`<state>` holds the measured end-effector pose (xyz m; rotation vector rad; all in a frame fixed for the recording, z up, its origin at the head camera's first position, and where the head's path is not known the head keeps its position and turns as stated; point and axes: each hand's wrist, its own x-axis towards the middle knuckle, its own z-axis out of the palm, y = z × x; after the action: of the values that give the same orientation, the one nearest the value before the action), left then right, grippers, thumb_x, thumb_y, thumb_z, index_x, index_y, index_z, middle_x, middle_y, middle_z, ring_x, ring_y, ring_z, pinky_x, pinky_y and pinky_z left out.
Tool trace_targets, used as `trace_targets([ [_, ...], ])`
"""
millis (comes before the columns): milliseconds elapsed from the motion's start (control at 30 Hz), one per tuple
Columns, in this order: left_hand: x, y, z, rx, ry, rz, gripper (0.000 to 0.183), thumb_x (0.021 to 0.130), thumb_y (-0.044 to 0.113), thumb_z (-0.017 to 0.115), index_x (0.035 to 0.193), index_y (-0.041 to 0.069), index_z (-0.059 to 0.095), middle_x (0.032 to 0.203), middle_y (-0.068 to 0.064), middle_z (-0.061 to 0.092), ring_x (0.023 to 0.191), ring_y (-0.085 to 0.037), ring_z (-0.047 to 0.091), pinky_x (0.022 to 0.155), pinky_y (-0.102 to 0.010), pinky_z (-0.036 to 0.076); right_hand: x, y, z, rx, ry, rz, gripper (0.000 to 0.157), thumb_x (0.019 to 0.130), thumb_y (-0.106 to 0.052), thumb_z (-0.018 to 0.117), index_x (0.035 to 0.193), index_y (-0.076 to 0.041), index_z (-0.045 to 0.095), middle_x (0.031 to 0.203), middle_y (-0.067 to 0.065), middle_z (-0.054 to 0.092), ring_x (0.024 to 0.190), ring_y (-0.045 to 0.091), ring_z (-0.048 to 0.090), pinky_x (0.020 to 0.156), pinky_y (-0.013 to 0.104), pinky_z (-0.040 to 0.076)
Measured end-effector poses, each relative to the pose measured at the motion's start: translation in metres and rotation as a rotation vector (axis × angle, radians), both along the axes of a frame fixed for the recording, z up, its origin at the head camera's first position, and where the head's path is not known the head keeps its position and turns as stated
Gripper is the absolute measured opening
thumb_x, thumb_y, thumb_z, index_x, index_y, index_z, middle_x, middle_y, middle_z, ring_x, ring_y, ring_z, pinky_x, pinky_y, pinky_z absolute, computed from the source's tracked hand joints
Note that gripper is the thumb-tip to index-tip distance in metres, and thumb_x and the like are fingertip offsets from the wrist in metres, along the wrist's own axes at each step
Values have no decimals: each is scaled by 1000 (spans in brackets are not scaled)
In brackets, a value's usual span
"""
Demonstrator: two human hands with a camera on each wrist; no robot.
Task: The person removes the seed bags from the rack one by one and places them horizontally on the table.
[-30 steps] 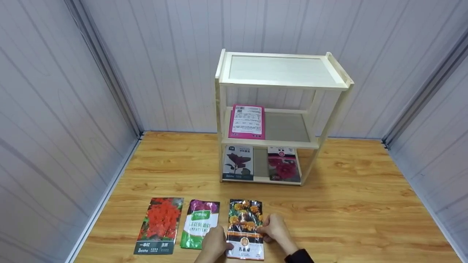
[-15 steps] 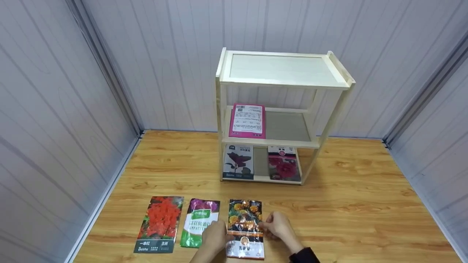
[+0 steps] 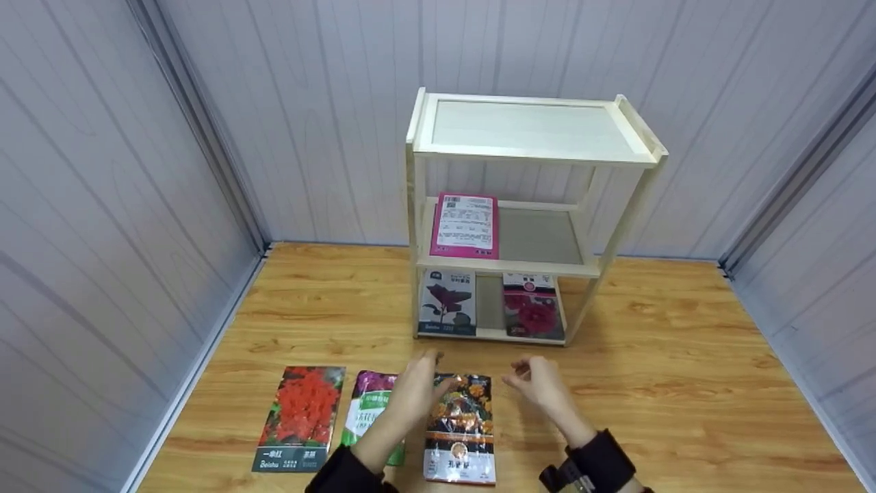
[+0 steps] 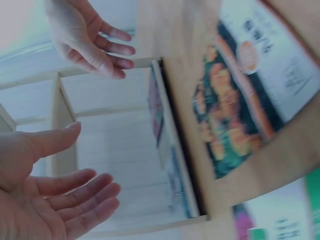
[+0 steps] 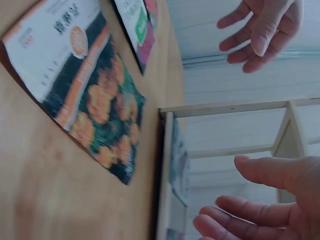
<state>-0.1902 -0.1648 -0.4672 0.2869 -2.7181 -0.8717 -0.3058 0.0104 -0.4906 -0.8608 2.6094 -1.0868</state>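
A packet with red flowers (image 3: 301, 414) lies well left of both hands. Just beside the left hand (image 3: 415, 389) is a green-and-white packet (image 3: 366, 412), partly hidden. That hand hovers, thumb and fingers wide apart, holding nothing. Between the hands, reaching nearer the person, an orange-flower packet (image 3: 460, 438) lies face up. The right hand (image 3: 540, 385) is relaxed, wide and unladen. Light, even pressure along opposite edges would probably avoid creasing this thin packet.

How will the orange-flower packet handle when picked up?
The orange-flower packet looks thin, so it is probably light and somewhat floppy. Its bright glare spots suggest a glossy, possibly slippery face. Lying flat, it seems unlikely to roll or tip.
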Motion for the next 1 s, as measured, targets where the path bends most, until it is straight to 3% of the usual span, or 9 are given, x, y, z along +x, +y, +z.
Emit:
trace_targets([
  [167,-16,-2,19,-27,116,-23,53,75,17,70,115,-10,47,111,-25,48,102,-35,49,87,-39,44,-11,0,29,-35,44,-8,32,74,-10,70,99,6,59,87,17,62,72,21,59,64,30,51],
  [433,-43,-11,51,-9,257,-50,49,77,11,68,114,-11,45,109,-22,46,100,-32,48,88,-38,42,-35,-5,75,-71,65,-6,37,77,-12,67,108,5,55,100,18,60,82,24,59,70,32,51],
  [733,-77,-15,88,37,165,0,52,78,12,66,120,-9,43,120,-25,43,112,-34,42,98,-38,33,-64,-24,111,-97,56,33,39,82,-18,63,112,5,54,105,21,58,91,31,57,79,39,47],
  [1000,-106,-23,101,37,133,100,54,75,12,68,118,-10,45,117,-25,44,107,-35,46,95,-37,37,-87,-46,129,-91,16,-2,45,82,-17,61,117,9,48,111,24,54,99,33,54,81,37,47],
])
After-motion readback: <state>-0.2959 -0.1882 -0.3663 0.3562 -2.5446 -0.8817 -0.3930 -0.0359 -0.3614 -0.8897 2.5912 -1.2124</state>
